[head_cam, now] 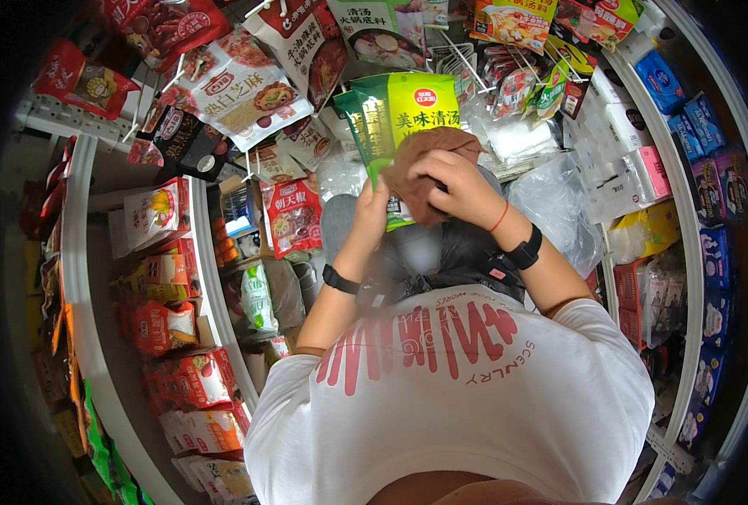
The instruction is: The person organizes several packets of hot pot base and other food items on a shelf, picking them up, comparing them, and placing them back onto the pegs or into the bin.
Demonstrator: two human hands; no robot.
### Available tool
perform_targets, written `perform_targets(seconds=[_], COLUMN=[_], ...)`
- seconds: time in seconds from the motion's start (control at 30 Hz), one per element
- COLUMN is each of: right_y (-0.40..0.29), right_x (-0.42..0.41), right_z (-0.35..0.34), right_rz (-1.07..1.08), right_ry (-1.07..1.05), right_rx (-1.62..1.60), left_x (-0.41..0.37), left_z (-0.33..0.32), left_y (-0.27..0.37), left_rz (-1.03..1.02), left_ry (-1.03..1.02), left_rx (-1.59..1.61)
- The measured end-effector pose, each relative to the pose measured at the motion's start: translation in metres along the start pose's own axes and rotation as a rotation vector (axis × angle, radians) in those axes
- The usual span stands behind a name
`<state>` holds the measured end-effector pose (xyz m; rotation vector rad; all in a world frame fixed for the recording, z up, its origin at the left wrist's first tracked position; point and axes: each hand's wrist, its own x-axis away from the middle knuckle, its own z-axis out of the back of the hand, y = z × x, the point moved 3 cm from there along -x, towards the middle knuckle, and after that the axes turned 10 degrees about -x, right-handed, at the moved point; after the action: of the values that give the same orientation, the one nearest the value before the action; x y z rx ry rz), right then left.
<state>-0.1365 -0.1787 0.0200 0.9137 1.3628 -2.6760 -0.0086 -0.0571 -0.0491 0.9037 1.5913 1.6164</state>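
My left hand grips the lower left edge of several green seasoning packets, held together in a fanned stack. The front one is a bright yellow-green packet with writing. A darker green packet shows behind it at the left. My right hand holds a crumpled brown cloth against the front packet's lower half, with fingers bent into the folds. The cloth hides part of the packet's face. Both hands are above my knees.
Pouches, among them a white sesame pouch and a red chilli pouch, hang on hooks ahead and to the left. Shelves with a white metal edge curve along the left. Clear plastic wrap and a red basket are at the right.
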Motion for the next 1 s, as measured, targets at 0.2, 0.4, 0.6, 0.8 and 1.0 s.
perform_targets(seconds=[0.2,0.4,0.6,0.8,1.0], right_y=[-0.008,0.01,0.06,0.085,0.047], right_x=[0.023,0.019,0.029,0.025,0.029], right_z=[0.008,0.015,0.063,0.05,0.006], right_rz=[0.021,-0.011,-0.418,-0.566,-0.65], right_ry=[0.105,0.379,0.709,0.565,0.204], right_rx=[0.272,0.433,-0.536,-1.518,-1.514], left_x=[-0.014,-0.013,-0.003,-0.005,-0.011], left_z=[0.012,0.009,0.02,0.012,0.026], left_y=[-0.014,-0.001,0.015,-0.006,-0.028], left_rz=[-0.002,-0.03,0.04,0.132,0.148], left_ry=[0.072,0.085,0.024,-0.107,-0.056], left_rx=[-0.026,-0.058,-0.064,-0.121,-0.026])
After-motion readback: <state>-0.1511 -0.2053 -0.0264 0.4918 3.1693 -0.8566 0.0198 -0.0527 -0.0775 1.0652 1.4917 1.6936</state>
